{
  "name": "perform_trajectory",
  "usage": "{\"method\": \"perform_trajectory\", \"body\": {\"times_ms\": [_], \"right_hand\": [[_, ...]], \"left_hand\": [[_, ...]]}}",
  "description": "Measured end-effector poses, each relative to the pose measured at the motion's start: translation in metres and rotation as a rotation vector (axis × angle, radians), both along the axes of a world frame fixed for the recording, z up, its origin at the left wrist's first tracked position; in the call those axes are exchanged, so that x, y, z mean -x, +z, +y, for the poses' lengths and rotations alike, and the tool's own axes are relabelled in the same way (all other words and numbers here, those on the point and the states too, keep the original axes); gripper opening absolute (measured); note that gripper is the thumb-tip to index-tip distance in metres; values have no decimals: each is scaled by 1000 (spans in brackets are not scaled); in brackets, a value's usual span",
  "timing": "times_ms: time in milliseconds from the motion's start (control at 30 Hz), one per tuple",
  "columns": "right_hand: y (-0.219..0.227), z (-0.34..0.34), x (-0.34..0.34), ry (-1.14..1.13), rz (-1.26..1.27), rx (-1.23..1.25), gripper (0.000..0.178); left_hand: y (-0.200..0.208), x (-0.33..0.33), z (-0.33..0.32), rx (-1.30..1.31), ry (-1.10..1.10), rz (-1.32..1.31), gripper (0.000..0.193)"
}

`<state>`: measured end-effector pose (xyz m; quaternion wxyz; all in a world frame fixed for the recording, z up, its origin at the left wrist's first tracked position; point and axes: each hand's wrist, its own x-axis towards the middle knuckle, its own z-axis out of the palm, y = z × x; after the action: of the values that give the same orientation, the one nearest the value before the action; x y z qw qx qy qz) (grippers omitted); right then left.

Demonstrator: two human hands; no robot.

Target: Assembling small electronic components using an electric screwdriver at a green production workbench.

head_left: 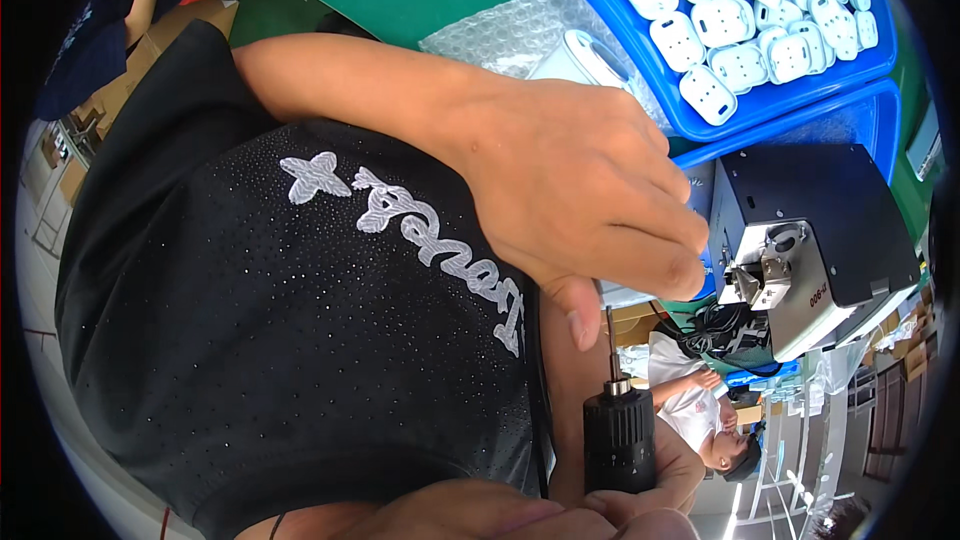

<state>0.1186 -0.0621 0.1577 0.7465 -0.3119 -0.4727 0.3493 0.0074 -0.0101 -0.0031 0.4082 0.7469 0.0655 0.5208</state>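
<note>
the left hand (590, 200) pinches fingertips together at the thin, stiff bit of the black electric screwdriver (619, 435), whose knurled, grippy collar the right hand (560, 515) clasps at six o'clock.

The left hand (590, 190) hangs with fingertips pinched at the tip of the bit (609, 332) of a black driver (619, 440), held upright in the right hand's (560, 512) grip below. Just right of the fingertips sits a black-and-metal machine (820, 240); above it, a blue bin (800, 75) of white plastic shells (740, 0).
</note>
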Motion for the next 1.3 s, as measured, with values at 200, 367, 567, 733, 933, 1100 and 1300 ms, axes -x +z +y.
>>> {"method": "perform_trajectory", "body": {"times_ms": [200,367,567,733,933,1100,1300], "right_hand": [[-8,-5,1,67,95,-33,15],[9,-26,-57,362,-238,331,54],[-65,70,11,-159,-669,641,55],[-79,117,48,-223,-1343,837,62],[-97,119,62,-126,-1508,1009,65],[-100,123,60,-112,-1377,945,54],[-106,113,32,-13,-751,729,53]], "left_hand": [[10,21,-1,-17,38,97,61],[47,61,87,-493,173,248,46],[31,60,336,-959,394,452,26],[-4,39,439,-1056,302,1001,21],[24,62,312,-597,739,620,73],[41,186,198,-452,1051,437,63],[-9,305,71,-163,1739,734,55]]}}
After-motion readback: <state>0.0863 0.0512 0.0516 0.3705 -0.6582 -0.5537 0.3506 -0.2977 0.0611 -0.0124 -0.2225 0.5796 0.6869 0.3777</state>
